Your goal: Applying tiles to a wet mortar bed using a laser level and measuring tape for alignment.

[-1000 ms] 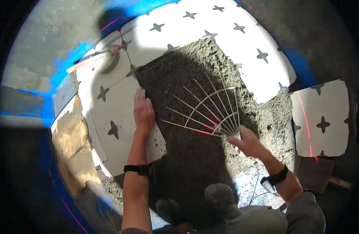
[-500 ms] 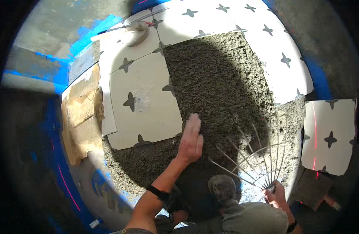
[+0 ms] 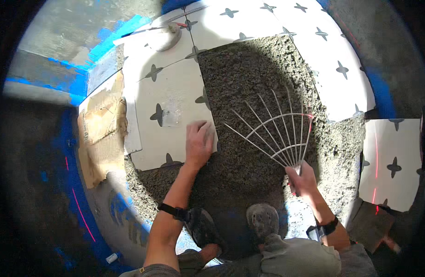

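My right hand [image 3: 305,179] grips the handle of a fan-shaped wire hand rake [image 3: 286,131]. Its tines spread over rough grey mortar [image 3: 254,87]. My left hand [image 3: 199,144] is on the lower right part of a white tile [image 3: 150,104] with dark cross-shaped marks. That hand holds nothing; its fingers are loosely bent and a little apart. Whether it leans on the tile or hovers just above it is hard to tell. A clear square patch [image 3: 171,114] lies on the tile's face.
More white patterned tiles [image 3: 249,21] border the mortar at the far side and right. A round pale object [image 3: 167,39] sits at the back left. Torn brown paper [image 3: 106,122] lies left. Another tile [image 3: 390,157] stands right. My shoes [image 3: 262,220] are close to the mortar's near edge.
My right hand has brought the rake forward and left, over the shaded mortar. My left hand has shifted left from the mortar onto the tile, and its fingers have bent.
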The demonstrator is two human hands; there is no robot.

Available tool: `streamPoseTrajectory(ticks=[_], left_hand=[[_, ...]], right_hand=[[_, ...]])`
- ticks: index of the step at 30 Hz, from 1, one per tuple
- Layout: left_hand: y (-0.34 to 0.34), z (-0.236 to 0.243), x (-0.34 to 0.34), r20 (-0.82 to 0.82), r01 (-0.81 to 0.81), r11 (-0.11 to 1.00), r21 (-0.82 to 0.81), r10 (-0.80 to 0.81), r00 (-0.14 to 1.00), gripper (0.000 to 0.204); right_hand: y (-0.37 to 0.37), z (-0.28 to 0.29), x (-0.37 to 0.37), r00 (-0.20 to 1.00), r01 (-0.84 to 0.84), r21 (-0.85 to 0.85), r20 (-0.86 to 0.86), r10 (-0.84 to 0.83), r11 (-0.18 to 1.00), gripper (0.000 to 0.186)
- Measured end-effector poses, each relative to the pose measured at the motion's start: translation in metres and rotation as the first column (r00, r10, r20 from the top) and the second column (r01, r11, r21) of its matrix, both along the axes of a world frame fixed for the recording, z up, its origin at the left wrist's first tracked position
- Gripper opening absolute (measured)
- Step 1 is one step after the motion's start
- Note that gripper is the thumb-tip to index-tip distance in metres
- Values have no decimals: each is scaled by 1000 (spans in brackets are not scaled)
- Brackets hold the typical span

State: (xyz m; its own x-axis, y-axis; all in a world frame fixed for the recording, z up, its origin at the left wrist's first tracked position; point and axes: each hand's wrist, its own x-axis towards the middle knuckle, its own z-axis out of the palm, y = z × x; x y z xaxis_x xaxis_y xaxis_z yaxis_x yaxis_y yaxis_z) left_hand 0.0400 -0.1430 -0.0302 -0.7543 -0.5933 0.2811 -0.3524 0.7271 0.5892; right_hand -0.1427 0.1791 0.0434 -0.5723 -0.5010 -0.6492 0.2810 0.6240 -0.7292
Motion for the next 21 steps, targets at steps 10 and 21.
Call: streamPoseTrajectory(ticks=[10,21], left_hand=[[-16,-4,-11,91,-66,993,-98,75,993,8],[20,23,66,161,106,993,61,-114,980,14]], right_hand=[[9,12,3,999,51,46,-3,-51,998,27],[13,-1,10,977,-53,20,-207,56,998,31]])
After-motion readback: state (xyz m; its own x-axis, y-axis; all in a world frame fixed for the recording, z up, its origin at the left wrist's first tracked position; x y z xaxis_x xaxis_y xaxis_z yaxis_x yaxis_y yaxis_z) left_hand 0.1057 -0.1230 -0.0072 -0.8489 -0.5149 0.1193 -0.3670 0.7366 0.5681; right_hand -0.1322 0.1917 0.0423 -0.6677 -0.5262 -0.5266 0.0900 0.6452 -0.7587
